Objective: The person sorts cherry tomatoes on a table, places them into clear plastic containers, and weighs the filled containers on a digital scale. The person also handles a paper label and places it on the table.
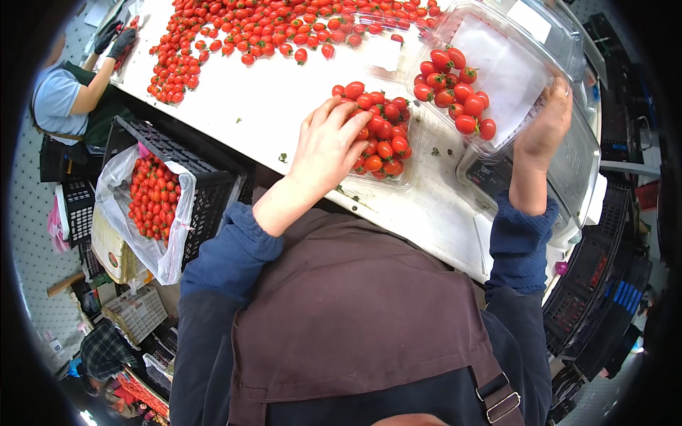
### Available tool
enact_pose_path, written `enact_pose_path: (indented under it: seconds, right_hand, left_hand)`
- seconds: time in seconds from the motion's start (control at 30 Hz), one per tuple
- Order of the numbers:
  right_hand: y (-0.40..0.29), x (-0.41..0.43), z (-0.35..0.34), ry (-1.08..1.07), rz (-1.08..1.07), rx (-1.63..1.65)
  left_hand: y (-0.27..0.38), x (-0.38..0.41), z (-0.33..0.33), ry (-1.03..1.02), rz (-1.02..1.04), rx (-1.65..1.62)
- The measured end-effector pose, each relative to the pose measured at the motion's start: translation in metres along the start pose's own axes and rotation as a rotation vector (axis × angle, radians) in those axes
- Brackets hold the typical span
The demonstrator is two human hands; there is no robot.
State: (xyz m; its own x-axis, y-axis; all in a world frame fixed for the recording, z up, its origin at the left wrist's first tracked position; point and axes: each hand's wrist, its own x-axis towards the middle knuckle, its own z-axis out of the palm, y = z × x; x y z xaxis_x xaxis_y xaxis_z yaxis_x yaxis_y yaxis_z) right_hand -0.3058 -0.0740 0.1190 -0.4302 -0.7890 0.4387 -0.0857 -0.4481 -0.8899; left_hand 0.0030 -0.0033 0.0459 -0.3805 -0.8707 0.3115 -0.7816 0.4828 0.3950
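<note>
My left hand (330, 144) rests with its fingers spread on the cherry tomatoes (384, 133) heaped in a clear plastic clamshell container (409, 178). My right hand (546, 120) grips the right edge of a second clear plastic container (511, 69), which is tilted and lined with white paper. Several cherry tomatoes (463, 96) lie in the left part of that container. Whether my left fingers hold a single tomato cannot be told. Many loose cherry tomatoes (256, 26) are spread over the far part of the white table (240, 101).
A black plastic crate (208, 186) with a bag of cherry tomatoes (154, 197) stands left of the table. A weighing scale (487, 173) is partly under stacked clear plastic containers (567, 160) at the right. A co-worker (66, 101) in dark gloves stands at the upper left.
</note>
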Motion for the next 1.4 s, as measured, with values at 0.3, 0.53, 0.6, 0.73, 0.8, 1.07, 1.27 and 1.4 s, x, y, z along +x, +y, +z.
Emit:
enact_pose_path:
  seconds: [0.3, 0.53, 0.6, 0.73, 0.8, 1.07, 1.27, 1.4]
  right_hand:
    - [-0.007, -0.004, -0.005, 0.005, 0.000, -0.085]
    - [-0.012, -0.005, -0.006, 0.012, -0.014, -0.102]
    - [-0.012, -0.004, -0.008, 0.015, -0.029, -0.111]
    - [-0.013, -0.006, -0.012, 0.006, -0.020, -0.045]
    - [-0.014, -0.008, -0.011, 0.007, -0.008, -0.008]
    - [-0.016, -0.009, -0.007, 0.013, -0.016, -0.124]
    - [-0.020, -0.014, -0.002, -0.011, 0.013, 0.029]
    - [-0.022, -0.015, -0.002, 0.002, 0.007, -0.007]
  left_hand:
    - [0.018, -0.009, -0.004, -0.034, 0.127, 0.022]
    - [0.005, 0.026, 0.009, -0.022, 0.056, -0.015]
    - [0.004, 0.033, 0.009, 0.039, 0.072, 0.056]
    - [0.010, 0.030, 0.005, 0.040, 0.168, 0.017]
    - [0.009, 0.022, 0.006, -0.085, 0.207, -0.167]
    - [-0.002, 0.006, -0.008, 0.131, 0.138, -0.207]
    - [0.052, -0.005, 0.017, -0.040, 0.177, -0.066]
    - [0.050, -0.004, 0.018, -0.178, 0.148, -0.100]
